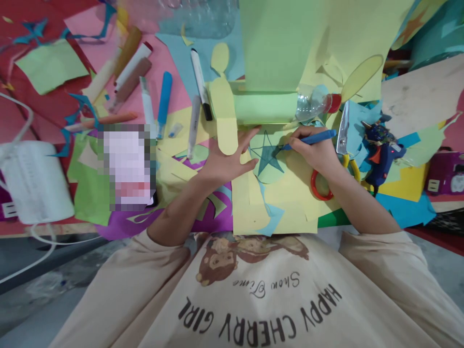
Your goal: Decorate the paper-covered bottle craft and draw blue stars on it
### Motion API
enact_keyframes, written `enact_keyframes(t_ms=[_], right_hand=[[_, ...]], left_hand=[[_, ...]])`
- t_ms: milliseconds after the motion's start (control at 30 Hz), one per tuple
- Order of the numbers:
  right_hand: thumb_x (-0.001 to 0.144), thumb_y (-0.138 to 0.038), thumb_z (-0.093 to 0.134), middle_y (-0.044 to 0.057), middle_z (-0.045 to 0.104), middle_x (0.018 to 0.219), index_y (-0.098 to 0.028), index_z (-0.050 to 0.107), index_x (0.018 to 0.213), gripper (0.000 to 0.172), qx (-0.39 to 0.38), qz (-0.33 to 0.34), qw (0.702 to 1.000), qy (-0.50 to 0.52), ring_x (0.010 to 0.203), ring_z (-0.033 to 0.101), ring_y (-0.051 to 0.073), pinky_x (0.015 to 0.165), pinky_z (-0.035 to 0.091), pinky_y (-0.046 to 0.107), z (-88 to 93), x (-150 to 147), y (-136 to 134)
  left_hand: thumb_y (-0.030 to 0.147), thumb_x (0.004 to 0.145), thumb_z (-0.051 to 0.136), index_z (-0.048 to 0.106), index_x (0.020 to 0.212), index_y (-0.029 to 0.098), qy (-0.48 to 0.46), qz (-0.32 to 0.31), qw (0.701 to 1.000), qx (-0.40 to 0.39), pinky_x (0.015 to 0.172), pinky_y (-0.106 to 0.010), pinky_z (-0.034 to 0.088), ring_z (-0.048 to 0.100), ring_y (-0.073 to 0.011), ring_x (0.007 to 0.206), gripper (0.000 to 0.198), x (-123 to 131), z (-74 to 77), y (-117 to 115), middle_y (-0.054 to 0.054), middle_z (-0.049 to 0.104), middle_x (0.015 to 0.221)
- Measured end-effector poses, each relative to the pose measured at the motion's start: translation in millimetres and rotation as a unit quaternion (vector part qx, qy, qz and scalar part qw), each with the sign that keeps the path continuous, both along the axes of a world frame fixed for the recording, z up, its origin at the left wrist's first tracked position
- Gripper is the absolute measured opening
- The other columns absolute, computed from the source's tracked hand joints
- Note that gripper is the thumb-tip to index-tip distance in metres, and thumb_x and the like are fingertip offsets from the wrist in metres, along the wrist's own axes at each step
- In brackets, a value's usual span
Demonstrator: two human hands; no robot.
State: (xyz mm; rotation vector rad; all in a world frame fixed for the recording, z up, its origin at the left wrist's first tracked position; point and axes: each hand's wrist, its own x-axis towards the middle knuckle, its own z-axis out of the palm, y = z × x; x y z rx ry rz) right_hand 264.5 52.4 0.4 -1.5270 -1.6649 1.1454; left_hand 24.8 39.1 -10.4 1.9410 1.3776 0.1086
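Note:
My right hand (314, 147) is closed around a blue marker (319, 137), its tip at the right point of a star (268, 157). The star is outlined on a pale green paper piece (266, 178) and largely filled with blue. Spread out flat, my left hand (226, 162) has its thumb and a finger at the left edge of that piece. A pale yellow paper strip (226, 135) with a rounded end covers part of its fingers. Just beyond both hands lies a plastic bottle (308, 104) wrapped in light green paper (266, 107), with a red cap (333, 103).
Scissors (342, 130) with red and yellow handles lie by my right forearm, partly under it. Right of them is a blue glue gun (382, 159). Several markers, one blue (165, 101), lie at the left, near a blurred-out phone (126, 169) and a white corded device (36, 181).

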Motion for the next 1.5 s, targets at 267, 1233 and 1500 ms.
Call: enact_keyframes(t_ms=[267, 1233, 1500], right_hand=[[0.079, -0.03, 0.064, -0.001, 0.057, 0.06, -0.022, 0.062, 0.064, 0.018, 0.008, -0.014, 1.0, 0.016, 0.062, 0.054, 0.015, 0.064, 0.047, 0.033, -1.2, 0.9, -0.8], [0.081, -0.027, 0.064, -0.001, 0.059, 0.061, -0.022, 0.061, 0.063, 0.019, 0.03, -0.009, 1.0, 0.004, 0.061, 0.055, 0.015, 0.062, 0.046, 0.032, -4.9, 0.3, -1.8], [0.076, -0.024, 0.062, -0.002, 0.054, 0.058, -0.022, 0.055, 0.058, 0.02, 0.021, -0.03, 0.999, 0.008, 0.059, 0.049, 0.014, 0.059, 0.043, 0.031, -1.9, 0.1, -0.7]], left_hand=[[0.039, 0.088, 0.058, 0.04, 0.157, 0.027, -0.006, 0.004, 1.0, 0.012, 0.104, -0.037, 0.043, 0.057, -0.0204, 0.095, 0.073, 0.5, -1.6, -0.5, -0.003, 0.061, 0.109], [0.04, 0.091, 0.057, 0.035, 0.16, 0.026, 0.008, 0.002, 1.0, -0.023, 0.107, -0.041, 0.041, 0.058, -0.0206, 0.098, 0.074, 1.5, 2.2, -0.5, -0.006, 0.06, 0.121], [0.039, 0.09, 0.057, 0.036, 0.159, 0.026, 0.009, 0.005, 1.0, -0.012, 0.106, -0.04, 0.041, 0.058, -0.0201, 0.098, 0.073, 1.9, 1.3, -0.7, -0.006, 0.06, 0.122]])
